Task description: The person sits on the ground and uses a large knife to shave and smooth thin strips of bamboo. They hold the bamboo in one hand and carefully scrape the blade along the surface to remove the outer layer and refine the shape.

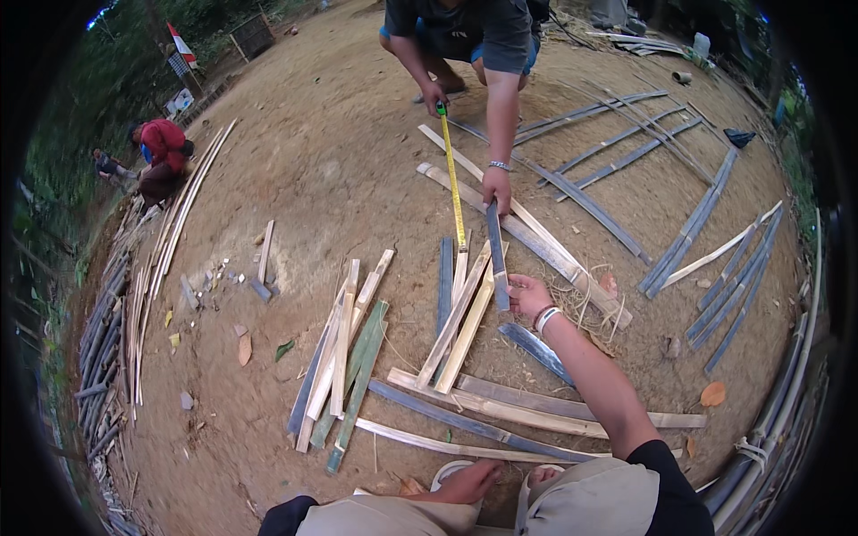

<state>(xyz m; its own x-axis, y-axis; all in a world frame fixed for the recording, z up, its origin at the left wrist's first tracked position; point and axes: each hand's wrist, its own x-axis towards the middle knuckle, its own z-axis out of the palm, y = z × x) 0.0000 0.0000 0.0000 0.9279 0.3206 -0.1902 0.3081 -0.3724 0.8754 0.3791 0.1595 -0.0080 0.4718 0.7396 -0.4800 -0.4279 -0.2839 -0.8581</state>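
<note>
My right hand [529, 297] is closed on the near end of a dark bamboo strip [496, 259]. A person crouching opposite grips the strip's far end with one hand [497, 189]. That person's other hand [435, 96] holds a green tape measure [441, 108], its yellow blade [453, 179] drawn out toward several bamboo strips [465, 313] on the ground. My left hand [474, 482] hangs low by my knees and feet, its fingers too indistinct to read. Just left of centre lies a bundle of pale, dark and green strips [344, 366].
Long strips [527, 415] lie crosswise before my feet. More dark strips [617, 161] spread over the dirt at far right. Bamboo poles [769, 429] line the right edge; a pile of poles [98, 357] lies at left, near a person in red [165, 152].
</note>
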